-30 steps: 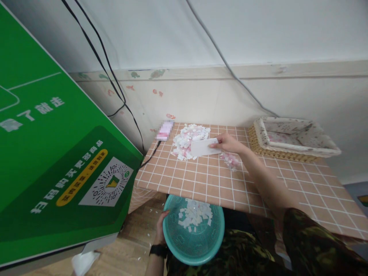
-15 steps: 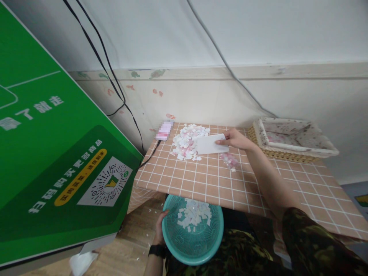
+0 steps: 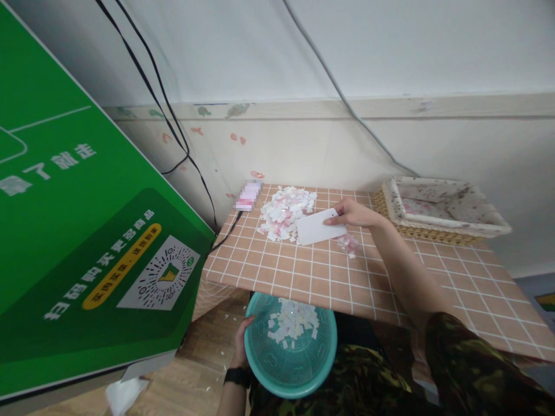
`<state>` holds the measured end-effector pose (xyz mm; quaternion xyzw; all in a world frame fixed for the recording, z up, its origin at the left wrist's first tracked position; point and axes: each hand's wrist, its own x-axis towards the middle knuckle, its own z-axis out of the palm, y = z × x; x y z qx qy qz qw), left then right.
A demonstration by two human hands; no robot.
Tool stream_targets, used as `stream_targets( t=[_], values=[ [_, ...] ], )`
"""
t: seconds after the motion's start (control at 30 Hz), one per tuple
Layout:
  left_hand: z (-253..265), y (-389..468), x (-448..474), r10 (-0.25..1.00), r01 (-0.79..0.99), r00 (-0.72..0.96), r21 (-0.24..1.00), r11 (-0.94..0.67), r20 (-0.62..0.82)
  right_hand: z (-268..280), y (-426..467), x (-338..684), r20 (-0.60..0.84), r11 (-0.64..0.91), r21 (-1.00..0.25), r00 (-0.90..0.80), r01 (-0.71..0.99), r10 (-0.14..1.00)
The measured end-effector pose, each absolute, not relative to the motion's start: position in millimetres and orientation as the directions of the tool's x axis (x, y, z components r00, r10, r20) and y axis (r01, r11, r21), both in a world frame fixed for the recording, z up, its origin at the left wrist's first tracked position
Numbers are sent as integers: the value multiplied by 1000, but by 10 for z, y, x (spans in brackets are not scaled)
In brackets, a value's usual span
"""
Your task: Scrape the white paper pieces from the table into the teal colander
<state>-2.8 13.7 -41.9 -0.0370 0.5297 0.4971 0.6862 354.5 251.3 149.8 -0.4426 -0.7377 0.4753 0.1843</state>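
Observation:
My right hand (image 3: 352, 214) pinches one end of a flat white card (image 3: 315, 227), perhaps plastic, with a small hole near the grip. The card's far end meets the edge of a pile of white and pink scraps (image 3: 282, 215) on the checked tablecloth. Just below my right hand lies a small clear packet of pink bits (image 3: 349, 245), partly covered by the card. With my left hand (image 3: 243, 342) I grip the left rim of a green plastic basket (image 3: 325, 370), held under the table's front edge. White paper pieces (image 3: 293, 323) lie inside it.
A wicker basket with a cloth lining (image 3: 446, 208) stands at the back right of the table (image 3: 312, 277). A blurred-out phone (image 3: 248, 195) with a cable lies at the back left. A large green cabinet (image 3: 87, 231) rises on the left. Scraps dot the wooden floor.
The card has tilted, its far end swinging down toward the table's front edge and off the middle of the pile. My left hand and the green basket have hardly moved.

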Motion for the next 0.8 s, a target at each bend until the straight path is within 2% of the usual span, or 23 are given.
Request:
stream_targets(
  t=[0.3, 0.5, 0.63, 0.8],
  values=[
    [-502, 114, -60, 648, -712, 38, 435, 551, -760, 1468, 2532, 3560, -129, 181, -866, -558, 467, 820],
    [-476, 113, -40, 664, -726, -24, 470, 502, -747, 1481, 2524, 3572, -85, 165, -875, -479, 455, 874],
    [-457, 121, -41, 647, -715, -16, 461, 526, -762, 1412, 2538, 3510, -112, 152, -880, -509, 450, 854],
    [-441, 125, -37, 646, -724, -1, 447, 526, -763, 1427, 2515, 3458, -47, 204, -875, -496, 439, 867]
  ],
)
